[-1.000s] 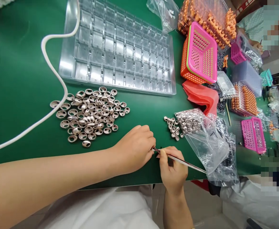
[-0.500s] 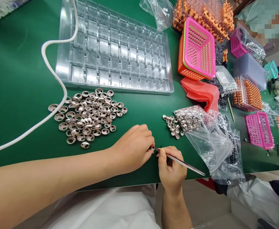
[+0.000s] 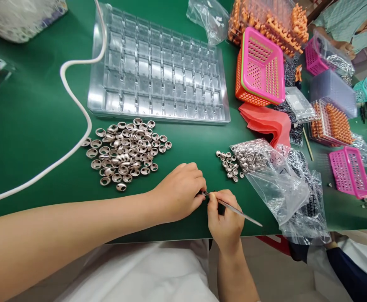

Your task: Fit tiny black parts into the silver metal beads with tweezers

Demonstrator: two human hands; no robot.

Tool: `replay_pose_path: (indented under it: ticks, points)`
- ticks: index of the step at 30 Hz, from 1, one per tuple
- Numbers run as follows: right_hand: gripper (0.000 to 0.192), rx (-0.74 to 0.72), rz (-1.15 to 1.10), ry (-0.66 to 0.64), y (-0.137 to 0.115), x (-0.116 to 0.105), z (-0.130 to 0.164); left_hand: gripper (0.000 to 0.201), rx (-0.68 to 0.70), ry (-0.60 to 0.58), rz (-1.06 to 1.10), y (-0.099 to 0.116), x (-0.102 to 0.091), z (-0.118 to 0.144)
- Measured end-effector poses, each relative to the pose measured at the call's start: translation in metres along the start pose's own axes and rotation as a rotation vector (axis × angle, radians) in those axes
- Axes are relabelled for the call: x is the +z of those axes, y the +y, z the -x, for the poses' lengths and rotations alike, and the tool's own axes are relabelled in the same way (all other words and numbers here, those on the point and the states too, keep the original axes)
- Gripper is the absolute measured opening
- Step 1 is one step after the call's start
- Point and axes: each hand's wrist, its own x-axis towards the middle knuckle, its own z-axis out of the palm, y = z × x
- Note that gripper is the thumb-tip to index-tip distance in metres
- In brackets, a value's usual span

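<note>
My left hand is closed in a pinch above the green table near its front edge. Between its fingertips sits a small metal piece, mostly hidden by the fingers. My right hand grips slim metal tweezers, whose one end meets the piece at the left fingertips while the other points down to the right. Left of the hands lies a heap of silvery metal rings with openings in them. Smaller round metal pieces are scattered beyond the right hand, beside a clear bag partly filled with similar pieces.
A clear compartment tray lies behind the heap. A white cable curves across the left side. Stacked plastic baskets, a folded red cloth and boxes of orange parts stand to the right. Another person's arm shows at upper right.
The view has shifted slightly, bringing more of the left side into frame. The tweezers have turned a little in my right hand; both hands stay together at the small piece.
</note>
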Motion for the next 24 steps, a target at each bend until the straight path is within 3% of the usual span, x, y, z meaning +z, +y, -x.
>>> replay_pose_path:
  ticks: [3,6,9,15,24]
  points:
    - [0.005,0.163,-0.147,0.058,0.002,-0.002,0.001,0.004,0.006,-0.001,-0.012,0.0,-0.001,-0.001]
    - [0.006,0.349,-0.299,0.268,0.004,-0.007,0.006,0.002,0.011,-0.023,-0.011,-0.001,-0.004,-0.002]
    - [0.013,0.422,-0.365,0.411,0.008,-0.015,0.015,0.003,0.018,-0.073,-0.056,0.001,-0.011,-0.002]
    - [0.016,0.496,-0.364,0.369,0.026,-0.023,0.033,0.01,0.003,-0.146,-0.504,0.01,-0.039,0.003]
    - [0.006,0.281,-0.385,0.273,0.031,-0.013,0.03,0.018,-0.097,-0.102,-0.788,0.0,-0.088,0.034]
